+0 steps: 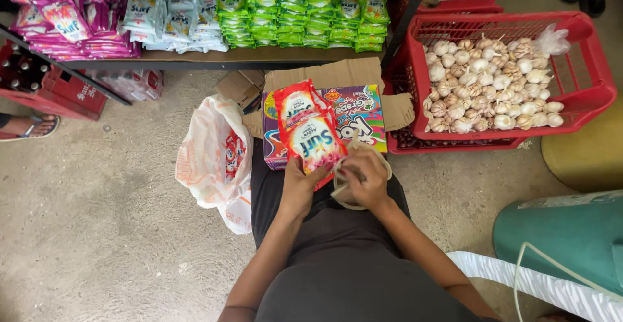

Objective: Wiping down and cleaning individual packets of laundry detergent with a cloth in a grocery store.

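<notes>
In the head view, a strip of red and pink sachets (306, 131) is held upright over the lap, in front of a colourful carton (363, 111) resting on the concrete floor (97, 192). The strip is pinched at its lower end by the left hand (300, 186), fingers closed on the bottom sachet, while the right hand (366, 178) is curled just beside it around a pale band (344, 195), whose material cannot be told. The sachets are judged light, soft and slippery, joined at thin seams that could tear; a grip on the sealed edges rather than the filled middles is judged safest. A white plastic bag (217, 160) lies slumped to the left of the lap, its contents hidden. At the right, a red plastic crate (587, 75) is filled with garlic bulbs (490, 82) and stacked on a second crate. Along the shelf (195, 56) at the top, pink, white and green sachet bundles are laid in rows, and a red bottle crate (58, 92) is seen at the left edge.
</notes>
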